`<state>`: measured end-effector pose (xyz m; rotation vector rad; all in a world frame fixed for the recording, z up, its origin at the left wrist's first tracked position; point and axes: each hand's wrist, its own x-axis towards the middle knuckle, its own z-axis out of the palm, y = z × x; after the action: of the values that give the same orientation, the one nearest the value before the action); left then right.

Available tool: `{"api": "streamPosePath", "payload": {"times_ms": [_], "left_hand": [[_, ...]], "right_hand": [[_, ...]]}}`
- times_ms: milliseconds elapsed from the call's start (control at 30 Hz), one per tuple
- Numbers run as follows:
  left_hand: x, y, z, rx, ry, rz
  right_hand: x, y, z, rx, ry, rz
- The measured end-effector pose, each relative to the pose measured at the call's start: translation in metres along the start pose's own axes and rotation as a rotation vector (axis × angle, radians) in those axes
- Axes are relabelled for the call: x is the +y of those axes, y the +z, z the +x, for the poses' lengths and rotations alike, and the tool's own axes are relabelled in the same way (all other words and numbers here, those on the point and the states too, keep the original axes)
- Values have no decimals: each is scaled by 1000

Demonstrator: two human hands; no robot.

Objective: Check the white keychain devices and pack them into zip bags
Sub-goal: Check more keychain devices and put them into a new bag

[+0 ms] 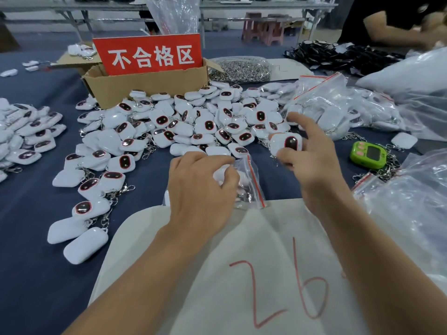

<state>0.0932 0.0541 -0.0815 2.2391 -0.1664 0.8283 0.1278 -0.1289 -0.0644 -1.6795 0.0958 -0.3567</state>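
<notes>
White keychain device (286, 143) is pinched between the right hand's (314, 163) thumb and fingers, at the near edge of the loose pile (193, 124). Just beside it, the left hand (198, 187) curls round a zip bag (252, 182). Its fingers and the crinkled plastic hide most of the bag's contents; only a white shape shows.

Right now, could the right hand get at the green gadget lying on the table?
Probably yes. The green gadget lies uncovered just to the right of the right hand, with nothing between them. But that hand already pinches a white device, so it would likely have to let go first.
</notes>
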Motion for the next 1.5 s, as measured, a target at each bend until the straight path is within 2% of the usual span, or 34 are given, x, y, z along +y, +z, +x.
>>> {"api": "streamPosePath", "payload": {"times_ms": [133,333,533,800,1000,1267,1500], "left_hand": [[2,-6,2,-58,-81,-143],[5,-12,2,-93,-103,-246],[2,-11,3,-67,-79,-231],[2,-10,3,-122,-75,-323],[-3,-10,4,-178,-113,-338],[-1,-7,3,-210,-64,-322],[0,-5,3,-159,-89,-351]], "right_hand": [[-15,16,-16,-135,-36,181],[-22,21,-31,-280,-6,102],[-18,27,-33,-435,16,41],[-15,28,-31,-377,114,16],[-16,33,-35,-409,112,67],[-16,33,-35,-439,55,19],[-13,37,-36,-399,12,26]]}}
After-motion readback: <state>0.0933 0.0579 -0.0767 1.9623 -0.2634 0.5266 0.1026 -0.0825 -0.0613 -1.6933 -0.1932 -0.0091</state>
